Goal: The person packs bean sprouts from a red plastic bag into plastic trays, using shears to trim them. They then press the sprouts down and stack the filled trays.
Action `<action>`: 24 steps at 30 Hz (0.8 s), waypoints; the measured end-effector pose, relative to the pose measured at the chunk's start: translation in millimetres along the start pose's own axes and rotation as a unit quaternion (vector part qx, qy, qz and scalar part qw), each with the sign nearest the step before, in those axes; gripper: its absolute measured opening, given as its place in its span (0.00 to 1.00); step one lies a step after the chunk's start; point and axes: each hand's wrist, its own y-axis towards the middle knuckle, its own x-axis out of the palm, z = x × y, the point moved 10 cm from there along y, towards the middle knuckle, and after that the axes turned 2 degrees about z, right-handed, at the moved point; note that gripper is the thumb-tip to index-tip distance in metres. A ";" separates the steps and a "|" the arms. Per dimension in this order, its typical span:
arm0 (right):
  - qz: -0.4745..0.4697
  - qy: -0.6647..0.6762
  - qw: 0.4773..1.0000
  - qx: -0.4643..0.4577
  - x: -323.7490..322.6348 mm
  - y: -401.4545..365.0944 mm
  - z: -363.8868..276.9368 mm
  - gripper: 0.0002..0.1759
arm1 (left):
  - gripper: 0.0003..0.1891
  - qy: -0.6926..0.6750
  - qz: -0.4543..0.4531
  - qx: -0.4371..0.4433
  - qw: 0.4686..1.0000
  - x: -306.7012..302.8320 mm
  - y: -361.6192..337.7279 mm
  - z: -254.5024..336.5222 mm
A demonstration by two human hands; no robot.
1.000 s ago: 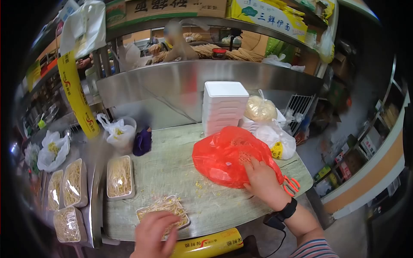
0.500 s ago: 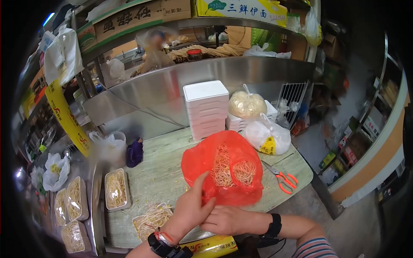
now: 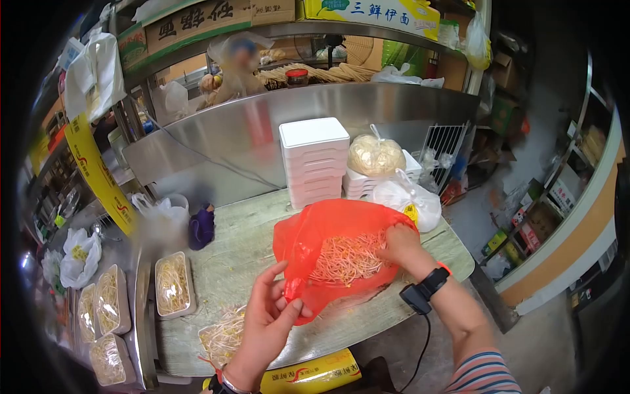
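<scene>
A red plastic bag (image 3: 308, 226) lies open on the table with a heap of bean sprouts (image 3: 348, 259) inside. My left hand (image 3: 269, 315) pinches the bag's front left edge between thumb and fingers. At the bag's right side, my right hand (image 3: 402, 248) reaches in against the sprouts; its fingertips are hidden. Close to my left wrist, a tray of loose bean sprouts (image 3: 223, 333) sits at the table's front edge, partly covered by my forearm. Further left stands a wrapped tray of sprouts (image 3: 174, 284).
White lidded boxes (image 3: 314, 164) are stacked behind the bag. A bag of pale food (image 3: 375, 156) and a knotted white bag (image 3: 420, 203) stand beside them. More wrapped sprout trays (image 3: 111, 302) are at left. A yellow film box (image 3: 315, 371) lies at the front edge.
My right hand has moved from the bag's front up and right into its opening. My left hand has shifted left, drawing the bag's edge. The scissors at right are no longer visible.
</scene>
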 end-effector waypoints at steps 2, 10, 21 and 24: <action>-0.066 0.010 0.996 -0.054 13.0 -7.5 -2.1 0.35 | 0.33 -0.033 -0.002 -0.030 0.999 4.8 -10.2 -13.9; -0.147 -0.119 0.979 -0.075 44.9 1.2 -18.3 0.19 | 0.29 -0.056 0.043 0.026 0.997 -7.6 -23.1 -19.4; -0.101 -0.155 0.969 -0.162 55.8 11.0 -33.9 0.24 | 0.27 -0.128 0.021 0.009 0.991 -1.1 -28.2 -41.9; -0.129 -0.228 0.955 -0.141 112.8 35.2 21.0 0.18 | 0.27 -0.114 0.019 0.015 0.993 -3.4 -29.7 -52.3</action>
